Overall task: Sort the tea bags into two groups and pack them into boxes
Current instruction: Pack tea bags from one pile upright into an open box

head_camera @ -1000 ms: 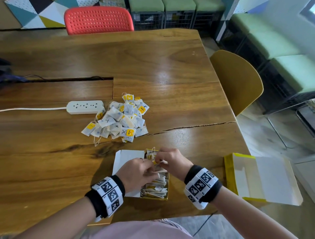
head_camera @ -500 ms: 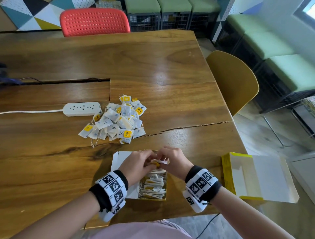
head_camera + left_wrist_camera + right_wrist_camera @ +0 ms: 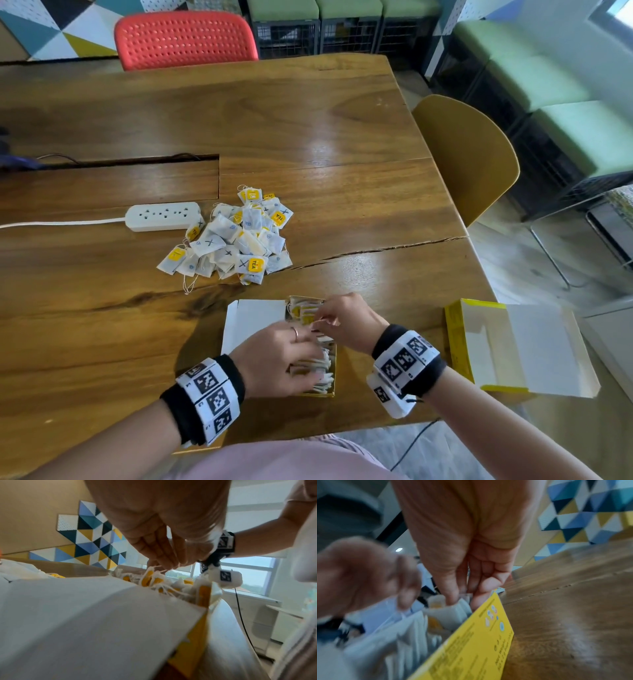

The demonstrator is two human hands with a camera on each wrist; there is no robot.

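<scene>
Two yellow cardboard boxes lie on the wooden worktop [image 3: 342,144], both with the lid open. One box [image 3: 330,370] is near me, between my wrists, with a plain white lid flap [image 3: 253,318] lying flat on its left side. It holds soft white paper tea bags [image 3: 323,368] standing in a row, with thin white strings and small yellow tags. The second box [image 3: 513,346] is to the right, well apart from my hands, at the worktop's edge, and its inside is pale cardboard.

My right hand [image 3: 346,320] is over the far end of the near box. In the right wrist view its thumb and fingers [image 3: 452,595] pinch one tea bag [image 3: 450,609] there, just beside the yellow printed wall of the box. My left hand [image 3: 277,363] is over the near part of the same box, fingers pointing down to the bags; in the left wrist view the fingertips [image 3: 164,561] touch the strings and tags, but if they really hold something I cannot tell.

Farther on the worktop, left of centre, a loose pile of tea bags [image 3: 233,236] lies unsorted, flat square sachets, some marked with a cross and some with a yellow tag. A white plastic power strip [image 3: 162,215] lies just left of the pile. A red perforated chair [image 3: 186,39] stands at the far side and a smooth mustard chair [image 3: 469,154] at the right.
</scene>
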